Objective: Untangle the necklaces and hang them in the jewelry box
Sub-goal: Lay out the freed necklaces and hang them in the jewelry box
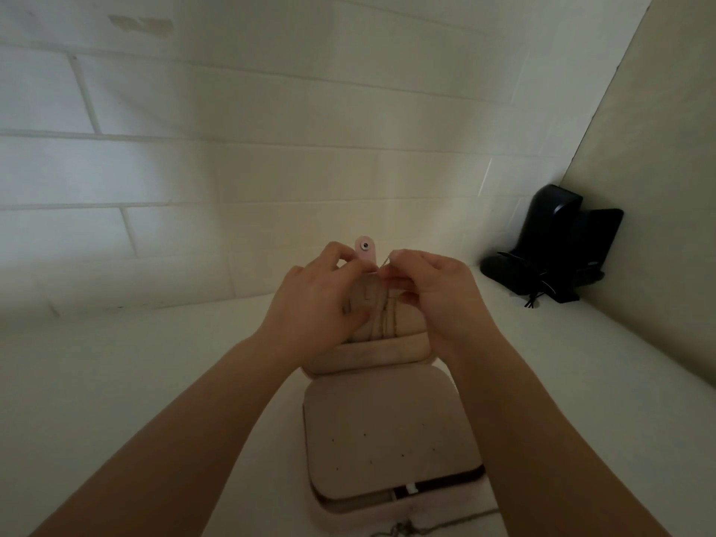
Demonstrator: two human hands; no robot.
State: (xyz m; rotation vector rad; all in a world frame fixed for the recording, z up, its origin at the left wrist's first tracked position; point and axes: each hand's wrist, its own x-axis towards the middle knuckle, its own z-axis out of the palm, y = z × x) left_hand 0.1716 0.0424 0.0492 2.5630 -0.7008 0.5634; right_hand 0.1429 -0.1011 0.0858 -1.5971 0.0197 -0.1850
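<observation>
While the pale pink jewelry box [387, 432] is lying open on the white counter [116, 381] near its front edge, both hands are working at its raised lid. The right hand [434, 288] is pinching a thin necklace [385, 261] chain, its grip clamped on it, and the left hand [321, 296] is pinching the lid's top edge beside the snap tab [365, 251].
</observation>
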